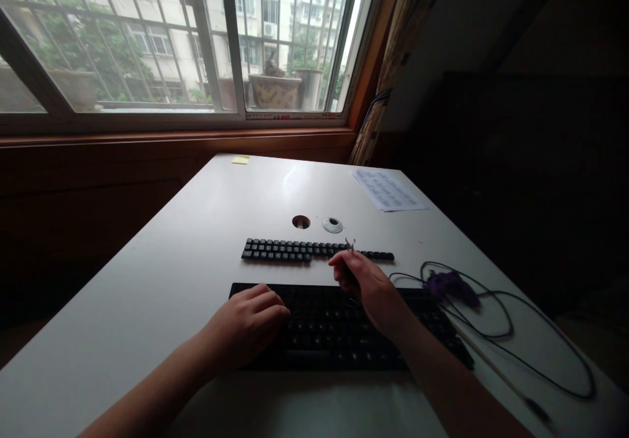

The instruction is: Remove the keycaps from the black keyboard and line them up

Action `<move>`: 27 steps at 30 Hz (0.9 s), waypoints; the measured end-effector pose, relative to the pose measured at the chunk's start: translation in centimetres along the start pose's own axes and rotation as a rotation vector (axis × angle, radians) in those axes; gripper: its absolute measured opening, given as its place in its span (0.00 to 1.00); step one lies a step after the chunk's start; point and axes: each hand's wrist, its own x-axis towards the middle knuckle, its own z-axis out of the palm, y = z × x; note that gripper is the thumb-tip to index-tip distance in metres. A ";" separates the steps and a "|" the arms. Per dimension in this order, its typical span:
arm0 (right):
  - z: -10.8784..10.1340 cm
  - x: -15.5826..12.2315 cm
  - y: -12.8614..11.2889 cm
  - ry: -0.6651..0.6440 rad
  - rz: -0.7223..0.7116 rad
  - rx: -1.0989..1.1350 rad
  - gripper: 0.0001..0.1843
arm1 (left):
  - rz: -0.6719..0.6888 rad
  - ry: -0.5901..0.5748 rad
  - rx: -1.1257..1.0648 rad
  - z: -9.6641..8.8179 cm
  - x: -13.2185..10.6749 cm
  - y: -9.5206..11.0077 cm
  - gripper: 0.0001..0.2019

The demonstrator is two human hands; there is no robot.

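A black keyboard (314,339) lies on the white table in front of me, its left end partly covered by my left hand (253,317). The fingers of that hand are curled together and rest on the keyboard; their tips are hidden. Over the right half of the keyboard, my right hand (363,280) is closed on a small wire keycap puller (350,244), whose two thin prongs stick up above the fingers. Beyond the keyboard lie rows of loose black keycaps (278,250), set side by side. My right hand partly hides the right part of these rows.
Black cable (511,320) loops and a dark purple bundle (451,287) lie on the right. Behind the keycaps are a round table hole (301,222) and a ring-shaped cover (333,225). Printed sheets (388,190) and yellow sticky notes (240,160) lie near the far edge.
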 end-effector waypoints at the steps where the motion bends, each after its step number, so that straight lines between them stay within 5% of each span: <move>1: -0.1 -0.5 0.0 0.040 -0.017 -0.020 0.23 | -0.004 -0.014 0.005 0.0 0.0 0.1 0.10; 6: -0.8 -2.3 0.7 0.164 -0.094 -0.311 0.19 | -0.024 -0.054 0.004 0.0 -0.1 0.3 0.11; 27: -0.7 -4.0 0.3 -0.011 -0.232 -0.448 0.11 | -0.058 -0.115 -0.021 -0.2 0.0 0.4 0.08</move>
